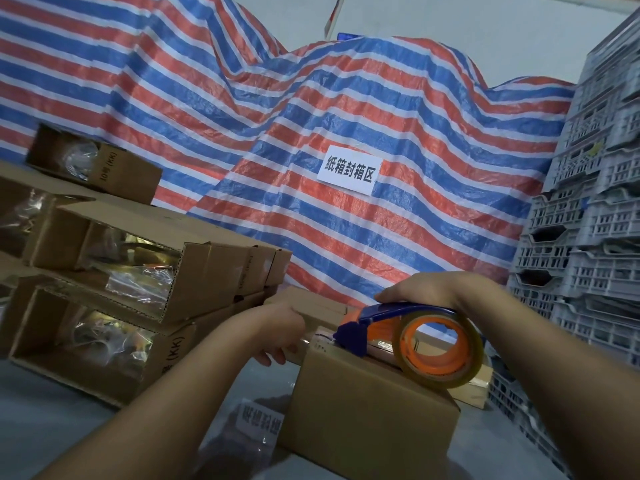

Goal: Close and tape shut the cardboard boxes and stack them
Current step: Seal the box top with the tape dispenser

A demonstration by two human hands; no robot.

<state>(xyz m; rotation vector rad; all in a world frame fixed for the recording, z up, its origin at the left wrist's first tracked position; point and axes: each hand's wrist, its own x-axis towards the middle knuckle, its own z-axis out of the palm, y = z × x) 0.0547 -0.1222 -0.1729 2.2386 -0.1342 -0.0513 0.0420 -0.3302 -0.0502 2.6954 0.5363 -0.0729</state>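
Crowding the box (367, 410) (right hand (422, 289) clasping dispenser (408, 327), left hand's (277, 334) grip unclear): open cartons (145, 265).

Location type: warehouse packing area. Evidence: striped red-blue-white tarpaulin (311, 109) draped over bulk goods; printed paper sign (350, 170) with Chinese characters fixed to tarpaulin; grey plastic crates (588, 209) stacked high at right; open cardboard boxes (131, 271) holding bagged items piled at left; tape dispenser (412, 334) resting on closed carton (367, 403).
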